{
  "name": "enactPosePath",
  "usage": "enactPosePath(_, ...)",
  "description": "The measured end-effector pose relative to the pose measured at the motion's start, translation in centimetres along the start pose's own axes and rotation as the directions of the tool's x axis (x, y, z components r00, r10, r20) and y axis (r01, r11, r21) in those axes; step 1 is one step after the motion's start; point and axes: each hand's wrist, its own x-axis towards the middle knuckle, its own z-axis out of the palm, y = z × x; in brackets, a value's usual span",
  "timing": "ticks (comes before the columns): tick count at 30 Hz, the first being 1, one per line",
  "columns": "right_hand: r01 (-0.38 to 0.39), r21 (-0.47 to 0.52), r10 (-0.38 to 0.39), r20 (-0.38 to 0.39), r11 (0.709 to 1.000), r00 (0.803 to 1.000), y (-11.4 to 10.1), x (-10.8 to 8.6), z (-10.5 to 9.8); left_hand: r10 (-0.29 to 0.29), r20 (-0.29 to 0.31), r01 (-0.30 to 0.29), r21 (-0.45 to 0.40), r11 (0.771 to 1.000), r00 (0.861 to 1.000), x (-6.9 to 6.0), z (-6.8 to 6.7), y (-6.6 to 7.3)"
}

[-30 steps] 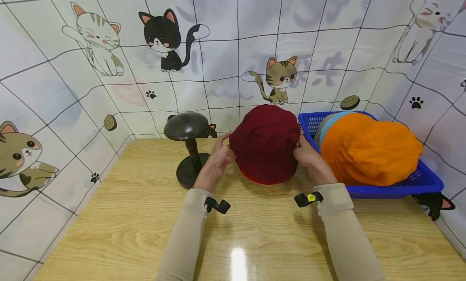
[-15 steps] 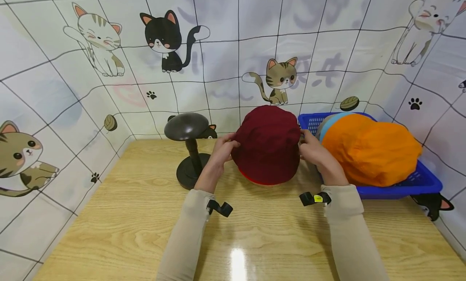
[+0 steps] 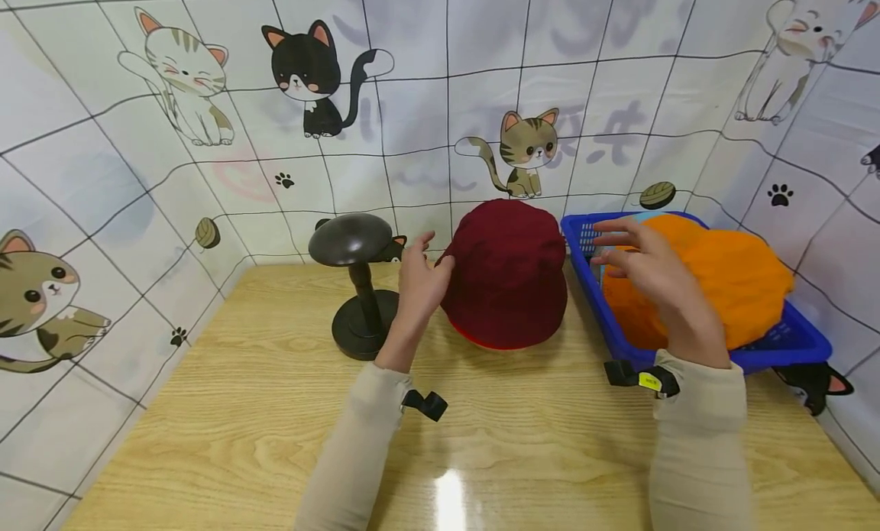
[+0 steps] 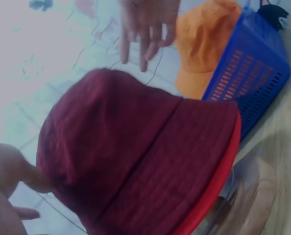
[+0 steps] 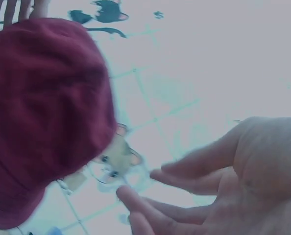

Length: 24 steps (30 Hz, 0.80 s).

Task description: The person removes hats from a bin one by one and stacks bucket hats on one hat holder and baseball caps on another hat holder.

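A dark red bucket hat [image 3: 509,275] with a bright red underside stands raised at the back middle of the table. In the left wrist view, a rounded brownish base [image 4: 260,196] shows under its brim; what bears the hat inside is hidden. My left hand [image 3: 424,283] is at the hat's left side, thumb against or very near the cloth, fingers loosely extended. Away from the hat, my right hand [image 3: 656,275] hovers in front of the blue basket with spread fingers and nothing in them. Behind it lies an orange hat [image 3: 729,275].
A black stand [image 3: 352,241] with a domed top and round foot is left of the hat. The blue basket [image 3: 791,355] at the right holds the orange hat and something light blue. A cat-print cloth [image 3: 412,157] hangs behind the wooden table [image 3: 275,409].
My right hand has let go of the red hat and moved right, over to the basket. My left hand has loosened its fingers at the hat's left side. The hat stays in place.
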Motion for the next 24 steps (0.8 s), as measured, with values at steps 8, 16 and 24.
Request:
enactPosePath(8, 0.124, -0.001, -0.123, -0.142, 0.992, 0.982, 1.3, -2.0, -2.7, 0.231, -0.161, -0.238, -0.023, 0.971, 0.960, -2.1, 0.6, 2.4)
enactPosePath(16, 0.122, 0.055, -0.103, -0.272, 0.991, 0.957, 1.9, -3.6, -4.8, 0.437, -0.078, -0.444, -0.114, 0.889, 0.896, -4.7, 2.0, 4.4)
enactPosePath(24, 0.149, 0.126, -0.046, -0.591, 0.981, 0.806, 1.9, -4.3, -5.7, 0.535, 0.159, -0.504, -0.196, 0.841, 0.830, -7.3, 4.7, 5.2)
